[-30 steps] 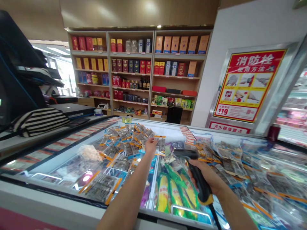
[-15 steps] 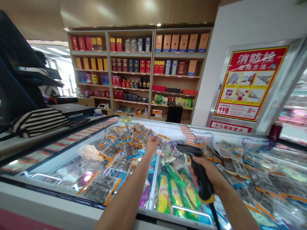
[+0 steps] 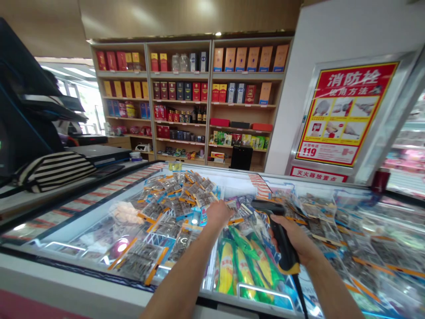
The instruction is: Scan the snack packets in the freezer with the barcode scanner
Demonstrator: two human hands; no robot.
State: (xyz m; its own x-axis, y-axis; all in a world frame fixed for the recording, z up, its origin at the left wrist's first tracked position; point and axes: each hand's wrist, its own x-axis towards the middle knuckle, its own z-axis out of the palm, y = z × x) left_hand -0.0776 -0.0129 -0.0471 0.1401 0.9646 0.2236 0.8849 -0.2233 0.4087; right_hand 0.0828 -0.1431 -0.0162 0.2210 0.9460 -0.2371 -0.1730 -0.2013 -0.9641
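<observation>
My left hand (image 3: pixel 219 213) reaches over the chest freezer's glass top, its fingers closed on a small clear packet (image 3: pixel 234 205) with an orange edge. Part of that packet is hidden behind the hand. In my right hand (image 3: pixel 292 237) is a black-and-yellow barcode scanner (image 3: pixel 284 246), its head pointing left toward the packet and its cable hanging down. Left of my left hand lies a heap of similar packets (image 3: pixel 181 195) with dark contents and orange and blue edges. More packets (image 3: pixel 327 221) are spread right of the scanner. Below the glass show green-and-yellow corn packs (image 3: pixel 244 266).
A counter at the left carries a striped pouch (image 3: pixel 56 170), a closed laptop (image 3: pixel 99 153) and a dark monitor (image 3: pixel 23 106). Behind the freezer (image 3: pixel 109 277) stand shelves (image 3: pixel 181 76) of boxes and bottles. A red fire-hydrant poster (image 3: pixel 347 113) hangs on the right wall.
My left hand has come nearer and slightly right with the packet, which now sits lower and is turned. The scanner in my right hand has shifted slightly right.
</observation>
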